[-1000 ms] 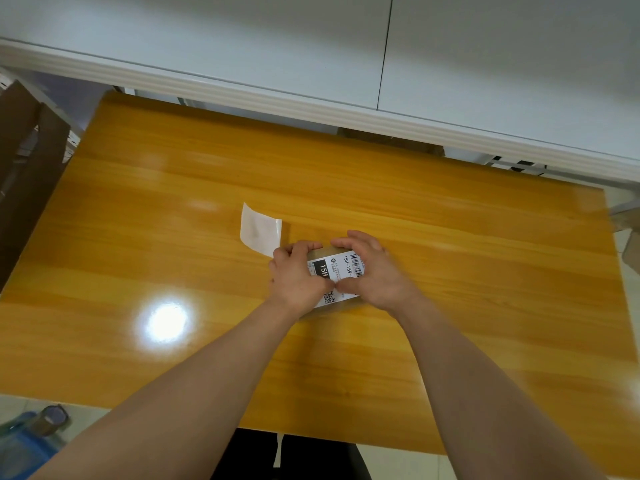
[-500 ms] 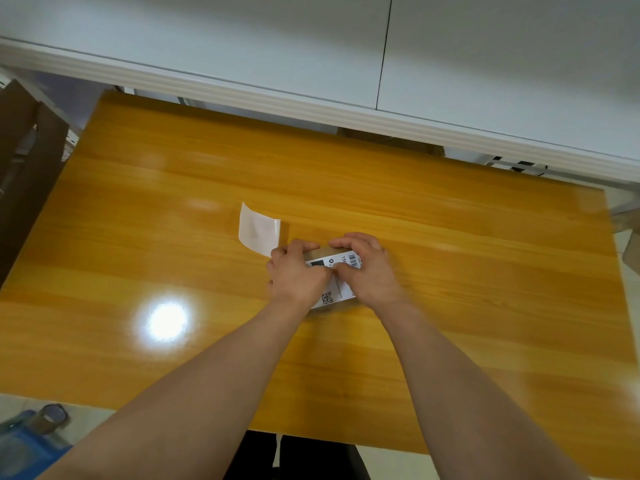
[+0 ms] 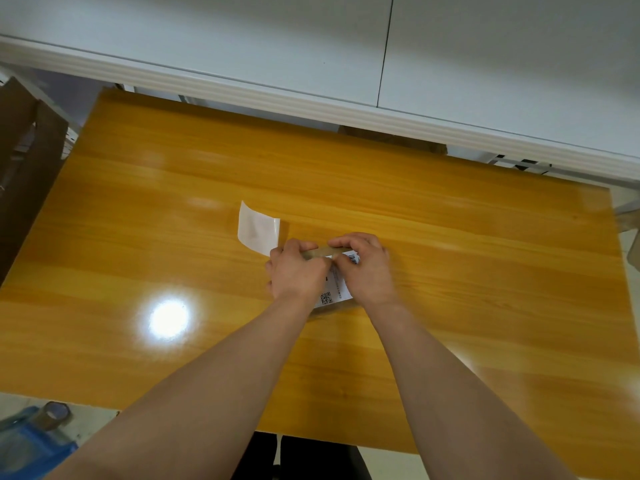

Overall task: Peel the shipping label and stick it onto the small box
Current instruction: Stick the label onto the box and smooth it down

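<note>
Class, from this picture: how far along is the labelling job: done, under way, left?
Done: the shipping label is off its backing sheet, which lies on the table. Under way: the left hand and right hand grip the small box and press the label onto it. Left: probably smoothing it flat, then letting go.

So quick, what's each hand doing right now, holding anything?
Left hand: closed, fingers curled round the small box, thumb on the shipping label.
Right hand: closed, gripping the small box too, thumb on the shipping label.

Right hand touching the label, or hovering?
Touching. Head view: right hand lies directly on the shipping label, covering part of its print, atop the small box.
</note>
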Available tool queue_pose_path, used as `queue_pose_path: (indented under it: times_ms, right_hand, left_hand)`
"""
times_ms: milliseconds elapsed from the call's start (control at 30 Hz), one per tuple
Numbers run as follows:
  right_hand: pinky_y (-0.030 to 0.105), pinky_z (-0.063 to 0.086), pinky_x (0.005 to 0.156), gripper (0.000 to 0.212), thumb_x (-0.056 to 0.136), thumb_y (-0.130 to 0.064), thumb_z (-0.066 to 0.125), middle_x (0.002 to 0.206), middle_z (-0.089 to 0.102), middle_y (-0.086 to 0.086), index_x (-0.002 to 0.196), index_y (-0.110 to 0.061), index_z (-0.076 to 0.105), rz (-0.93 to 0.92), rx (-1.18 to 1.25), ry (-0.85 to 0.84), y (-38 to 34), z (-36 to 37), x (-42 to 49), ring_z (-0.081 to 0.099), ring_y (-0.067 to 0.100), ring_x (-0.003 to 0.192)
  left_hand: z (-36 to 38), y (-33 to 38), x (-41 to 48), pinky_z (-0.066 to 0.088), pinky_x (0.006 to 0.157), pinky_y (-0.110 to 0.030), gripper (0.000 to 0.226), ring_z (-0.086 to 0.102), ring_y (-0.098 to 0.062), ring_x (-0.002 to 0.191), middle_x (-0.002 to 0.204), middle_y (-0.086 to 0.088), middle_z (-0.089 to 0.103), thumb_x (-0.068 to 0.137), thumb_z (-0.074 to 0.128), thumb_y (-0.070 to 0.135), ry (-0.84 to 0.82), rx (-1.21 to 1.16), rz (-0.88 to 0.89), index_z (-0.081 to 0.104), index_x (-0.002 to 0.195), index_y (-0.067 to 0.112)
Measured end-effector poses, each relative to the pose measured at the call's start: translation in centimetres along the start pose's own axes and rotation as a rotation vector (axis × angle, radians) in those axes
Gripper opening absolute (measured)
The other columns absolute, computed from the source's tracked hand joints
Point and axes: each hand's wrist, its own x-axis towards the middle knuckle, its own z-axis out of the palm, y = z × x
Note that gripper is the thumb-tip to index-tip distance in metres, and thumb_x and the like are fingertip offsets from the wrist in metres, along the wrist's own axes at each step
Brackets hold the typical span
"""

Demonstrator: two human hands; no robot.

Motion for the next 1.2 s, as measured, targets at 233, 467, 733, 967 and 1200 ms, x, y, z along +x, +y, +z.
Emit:
queue_pose_path:
  times_ms: [233, 467, 733, 967, 1200]
  right_hand:
    - [0.038, 0.041, 0.111, 0.043, 0.096, -0.012, 0.061, 0.157, 0.027, -0.005, 0.132, -0.035, 0.059, 0.023, 0.271, -0.114, 1.0, -2.0, -0.1, 0.034, 0.014, 0.141]
    - [0.047, 0.053, 0.099, 0.077, 0.073, -0.004, 0.073, 0.145, 0.045, -0.004, 0.134, -0.046, 0.052, 0.110, 0.309, -0.310, 2.3, -2.3, -0.1, 0.051, 0.025, 0.129]
    - [0.046, 0.055, 0.096, 0.076, 0.072, 0.004, 0.068, 0.135, 0.052, 0.002, 0.134, -0.038, 0.054, 0.102, 0.282, -0.299, 2.0, -2.1, -0.4, 0.057, 0.023, 0.121]
    - [0.039, 0.058, 0.088, 0.056, 0.087, 0.006, 0.057, 0.126, 0.062, 0.004, 0.129, -0.030, 0.061, 0.122, 0.344, -0.204, 1.4, -1.7, -0.7, 0.063, 0.019, 0.104]
    - [0.044, 0.055, 0.095, 0.046, 0.092, -0.001, 0.052, 0.128, 0.062, 0.001, 0.125, -0.031, 0.064, 0.095, 0.344, -0.130, 1.7, -0.6, -0.8, 0.063, 0.022, 0.112]
  left_hand:
    - [0.0, -0.4, 0.0, 0.042, 0.103, -0.051, 0.025, 0.050, -0.027, 0.125, 0.123, 0.003, 0.056, 0.066, 0.068, 0.044, 0.003, 0.035, 0.051, 0.060, 0.090, 0.044]
    - [-0.1, -0.7, -1.5, 0.015, 0.117, -0.046, 0.083, 0.018, -0.021, 0.148, 0.157, 0.004, 0.026, 0.072, 0.074, 0.030, -0.031, 0.445, 0.362, 0.037, 0.146, 0.035]
    - [-0.3, -0.5, -0.8, 0.019, 0.113, -0.045, 0.071, 0.023, -0.022, 0.141, 0.142, 0.004, 0.046, 0.072, 0.074, 0.033, -0.057, 0.465, 0.321, 0.048, 0.138, 0.036]
    - [0.0, -0.2, -1.1, 0.021, 0.108, -0.043, 0.062, 0.030, -0.021, 0.136, 0.134, 0.006, 0.051, 0.072, 0.070, 0.034, 0.006, 0.456, 0.277, 0.052, 0.131, 0.037]
    - [0.4, 0.5, -0.7, 0.023, 0.107, -0.044, 0.053, 0.034, -0.022, 0.134, 0.130, 0.006, 0.053, 0.072, 0.068, 0.035, 0.020, 0.428, 0.201, 0.054, 0.124, 0.036]
